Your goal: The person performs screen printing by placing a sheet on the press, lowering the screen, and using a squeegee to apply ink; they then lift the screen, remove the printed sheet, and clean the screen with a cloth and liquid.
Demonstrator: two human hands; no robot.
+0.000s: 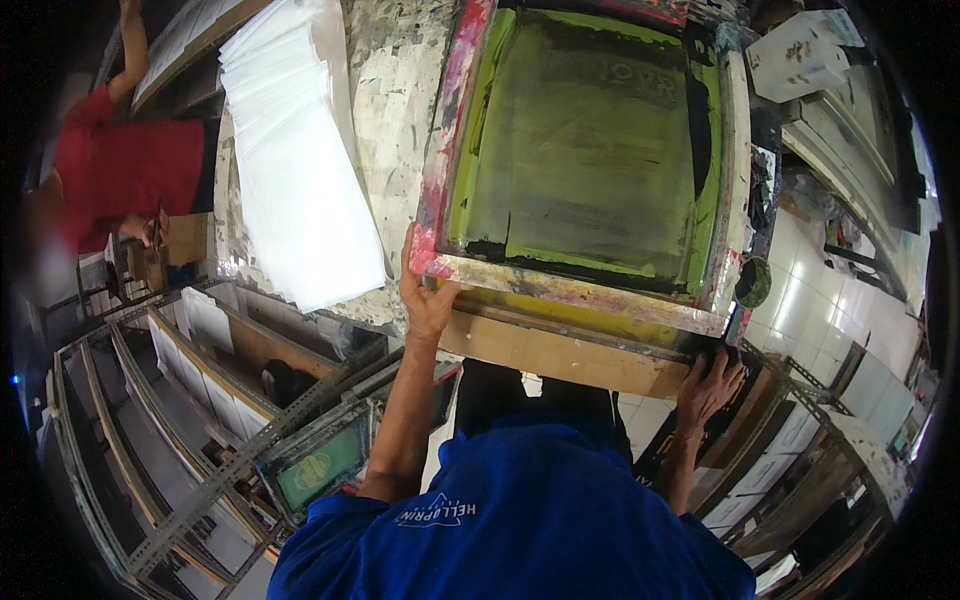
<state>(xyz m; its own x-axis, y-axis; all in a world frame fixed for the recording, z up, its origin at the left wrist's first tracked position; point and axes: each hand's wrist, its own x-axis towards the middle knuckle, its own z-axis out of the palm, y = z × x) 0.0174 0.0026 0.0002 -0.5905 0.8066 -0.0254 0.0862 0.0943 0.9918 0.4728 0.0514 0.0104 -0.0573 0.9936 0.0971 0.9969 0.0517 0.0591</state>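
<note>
A screen printing frame (575,290) lies in front of me, its wooden rim stained with pink and pale paint. Green mesh (600,150) with dark ink along its borders fills it. My left hand (430,305) is closed round the near left corner, the thumb on the near rail and the fingers along the outer side. At the near right corner, my right hand (710,385) has its bent fingers against the frame's edge; their tips are partly in shadow. Below the near rail show a yellow strip (600,318) and a tan board (570,352).
A fanned stack of white sheets (300,190) covers the paint-spotted table (390,120) on the left. Farther left stands a person in a red shirt (130,165). Metal racks (200,480) with shelves and framed screens (320,465) stand at lower left. More shelving (800,480) is at right.
</note>
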